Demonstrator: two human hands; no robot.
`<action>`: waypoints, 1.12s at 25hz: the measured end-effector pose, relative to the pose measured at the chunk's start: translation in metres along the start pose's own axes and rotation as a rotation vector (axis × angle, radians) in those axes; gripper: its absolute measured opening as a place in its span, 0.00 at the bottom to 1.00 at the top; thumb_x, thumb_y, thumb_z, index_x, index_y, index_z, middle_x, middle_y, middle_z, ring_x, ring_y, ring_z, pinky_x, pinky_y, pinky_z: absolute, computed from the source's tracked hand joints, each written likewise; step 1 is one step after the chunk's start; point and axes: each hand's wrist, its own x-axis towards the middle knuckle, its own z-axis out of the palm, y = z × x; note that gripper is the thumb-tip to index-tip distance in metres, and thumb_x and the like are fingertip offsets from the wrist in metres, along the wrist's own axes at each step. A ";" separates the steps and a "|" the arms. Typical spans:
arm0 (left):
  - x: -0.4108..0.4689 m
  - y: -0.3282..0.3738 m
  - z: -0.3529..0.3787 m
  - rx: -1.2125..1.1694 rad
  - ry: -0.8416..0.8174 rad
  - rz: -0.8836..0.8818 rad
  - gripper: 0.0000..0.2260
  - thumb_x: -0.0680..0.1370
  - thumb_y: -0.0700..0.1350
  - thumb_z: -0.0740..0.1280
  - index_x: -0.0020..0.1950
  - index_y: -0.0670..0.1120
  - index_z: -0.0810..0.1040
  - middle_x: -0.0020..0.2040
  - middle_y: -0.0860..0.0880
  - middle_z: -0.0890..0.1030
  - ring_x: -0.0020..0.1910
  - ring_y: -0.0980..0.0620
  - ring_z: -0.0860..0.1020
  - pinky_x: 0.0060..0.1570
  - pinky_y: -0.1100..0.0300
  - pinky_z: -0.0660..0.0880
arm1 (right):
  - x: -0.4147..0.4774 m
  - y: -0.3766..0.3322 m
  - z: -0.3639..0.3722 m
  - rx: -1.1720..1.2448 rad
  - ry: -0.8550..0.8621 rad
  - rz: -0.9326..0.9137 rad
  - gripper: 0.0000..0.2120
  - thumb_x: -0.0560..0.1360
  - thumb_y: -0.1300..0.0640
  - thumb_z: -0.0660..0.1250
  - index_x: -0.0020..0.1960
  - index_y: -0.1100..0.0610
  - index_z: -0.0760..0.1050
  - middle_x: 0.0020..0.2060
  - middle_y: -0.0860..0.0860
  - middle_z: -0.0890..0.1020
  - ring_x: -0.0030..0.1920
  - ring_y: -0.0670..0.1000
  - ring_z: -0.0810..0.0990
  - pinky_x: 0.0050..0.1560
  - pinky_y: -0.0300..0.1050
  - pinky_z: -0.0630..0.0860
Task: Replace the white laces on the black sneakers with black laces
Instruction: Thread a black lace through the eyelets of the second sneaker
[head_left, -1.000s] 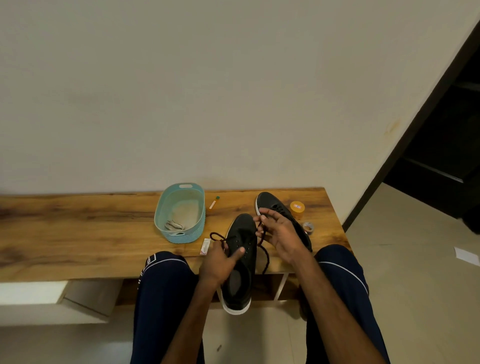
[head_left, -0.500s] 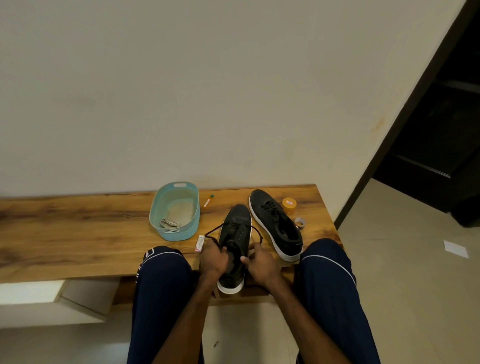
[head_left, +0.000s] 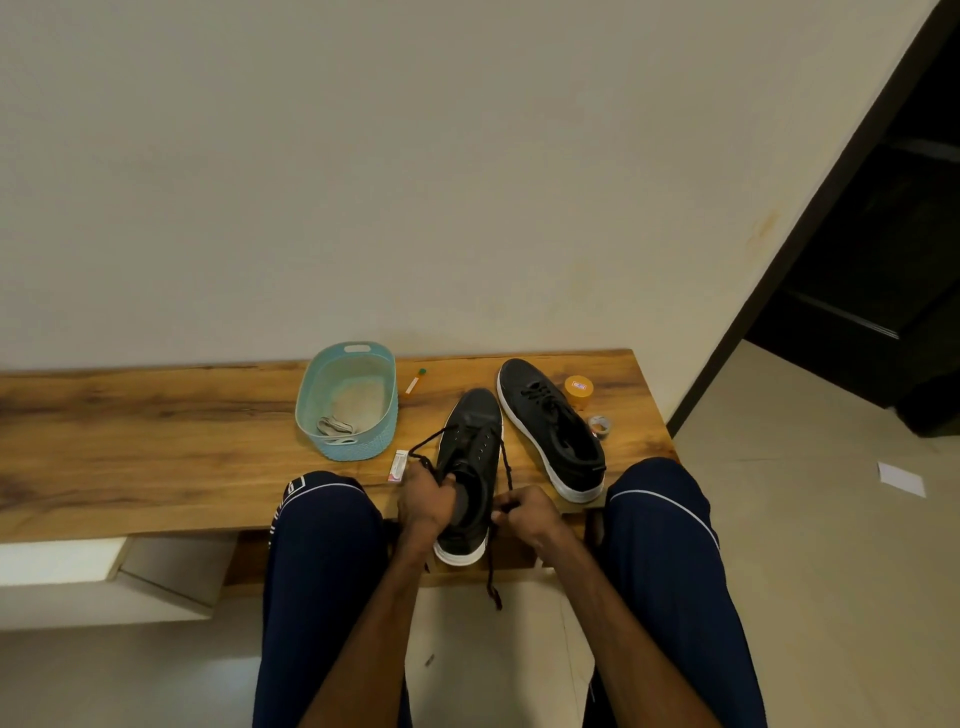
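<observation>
Black lace (head_left: 505, 470) is running from the front eyelets of the near sneaker (head_left: 474, 421) in two strands, one toward each hand. The left hand (head_left: 426, 501) is curling its fingers round the left strand at the shoe's opening. The right hand (head_left: 525, 512) is gripping the right strand beside the heel, and the loose end is dangling below the bench edge. The near sneaker is lying flat on the wooden bench (head_left: 156, 447), toe toward the wall, with its heel overhanging the front edge between the knees. One second ago it was lifted and tilted off the bench, with the right hand up at the tongue. Half a second ago it was already down with both hands at the heel, and no dangling end was showing. The second sneaker (head_left: 550, 426), laced in black, is lying just to the right. White laces (head_left: 335, 427) are sitting in the teal basket (head_left: 363, 449) to the left. An orange container (head_left: 579, 391) and a tape roll (head_left: 600, 423) are sitting beside the second sneaker.
</observation>
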 end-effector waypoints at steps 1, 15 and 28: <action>-0.003 0.000 -0.001 -0.010 -0.002 0.014 0.18 0.80 0.49 0.67 0.65 0.40 0.70 0.62 0.41 0.77 0.62 0.41 0.76 0.55 0.52 0.73 | -0.003 -0.001 -0.001 -0.020 0.022 -0.003 0.08 0.79 0.63 0.66 0.46 0.53 0.80 0.44 0.52 0.84 0.46 0.49 0.83 0.53 0.48 0.81; -0.090 -0.007 -0.022 -0.157 0.027 0.396 0.11 0.83 0.39 0.59 0.60 0.53 0.73 0.46 0.58 0.79 0.44 0.72 0.77 0.38 0.77 0.72 | -0.041 -0.036 0.012 0.363 -0.112 -0.147 0.13 0.85 0.56 0.57 0.48 0.59 0.77 0.35 0.53 0.81 0.32 0.48 0.78 0.33 0.42 0.74; -0.023 0.019 -0.051 -0.112 0.115 0.266 0.10 0.82 0.54 0.63 0.56 0.48 0.76 0.40 0.50 0.81 0.40 0.51 0.79 0.35 0.60 0.69 | -0.014 -0.044 0.009 -0.162 0.319 -0.302 0.18 0.79 0.51 0.67 0.67 0.53 0.70 0.59 0.50 0.77 0.62 0.52 0.76 0.57 0.45 0.75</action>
